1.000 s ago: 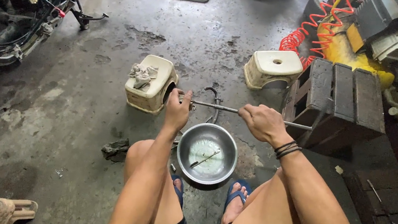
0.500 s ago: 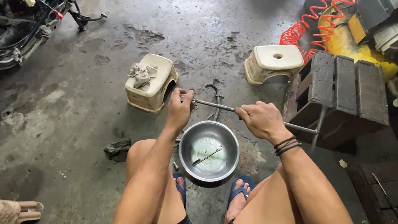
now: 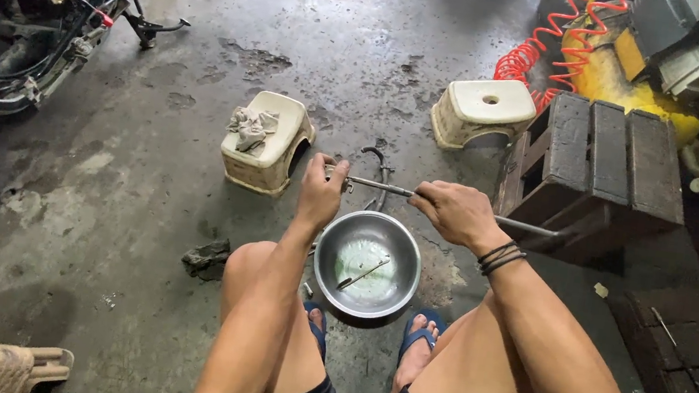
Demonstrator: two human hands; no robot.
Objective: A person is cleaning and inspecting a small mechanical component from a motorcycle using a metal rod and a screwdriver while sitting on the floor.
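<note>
Long metal rod (image 3: 446,205) held level above steel bowl (image 3: 367,264), long axis left-right, right end toward dark wooden crate (image 3: 603,161). Left hand (image 3: 320,193) fingers clamped on left end; right hand (image 3: 454,214) fingers wrapped mid-rod. Rod best kept steady over bowl, grip firm. Cream stool (image 3: 269,140) far left.

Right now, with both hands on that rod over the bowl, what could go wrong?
1. The rod is held in the air by the left hand and right hand; if either grip slips, it could drop onto the bowl or the sandalled feet just below.
2. Its far end reaches the dark wooden crate and might catch there.
3. The floor looks wet and stained, so a small dropped part could be hard to find.
</note>
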